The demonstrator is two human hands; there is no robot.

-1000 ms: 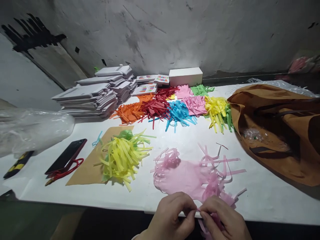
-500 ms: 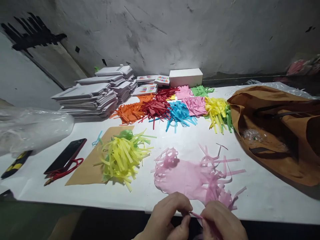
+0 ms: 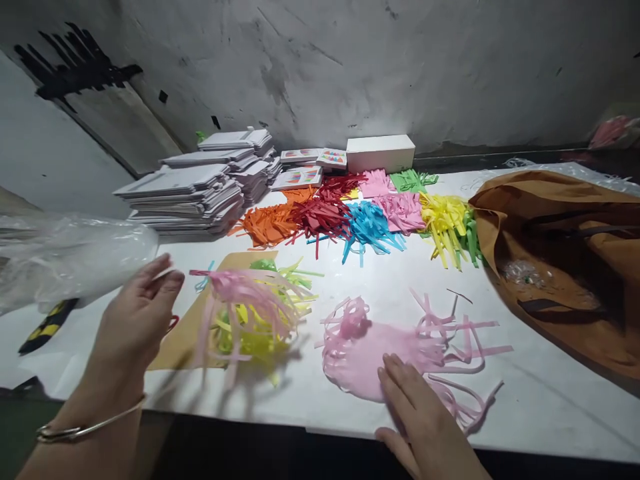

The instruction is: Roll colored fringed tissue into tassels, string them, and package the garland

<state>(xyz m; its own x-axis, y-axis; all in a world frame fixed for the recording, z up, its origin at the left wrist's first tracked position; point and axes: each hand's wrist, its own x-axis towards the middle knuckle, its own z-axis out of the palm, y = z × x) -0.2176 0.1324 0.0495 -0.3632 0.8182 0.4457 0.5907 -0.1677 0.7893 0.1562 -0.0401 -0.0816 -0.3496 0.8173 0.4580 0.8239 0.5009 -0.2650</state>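
A pink tissue-paper tassel (image 3: 240, 290), blurred by motion, hangs over the yellow and green tassels (image 3: 250, 330) on a brown sheet (image 3: 175, 350). Just left of its twisted end is my left hand (image 3: 145, 307), raised, with a visible gap between fingertips and tassel. The hand holds nothing and its fingers are slightly apart. My right hand (image 3: 415, 407) rests with fingers stretched on the near edge of a fringed pink tissue sheet (image 3: 380, 347), whose strips spread out to the right. A curled pink bunch (image 3: 353, 317) lies at that sheet's upper left.
Stacked white packs (image 3: 185, 200) stand at the back left. Along the back lie orange (image 3: 270, 223), dark red (image 3: 323, 217), blue (image 3: 370, 223) and yellow (image 3: 443, 217) fringed bundles, before a white box (image 3: 380, 153). A brown bag (image 3: 560, 320) fills the right; clear plastic wrapping (image 3: 75, 260) lies left.
My left hand has moved from the front edge to the left and let go of a pink tassel. My right hand has opened and come down on the pink sheet.
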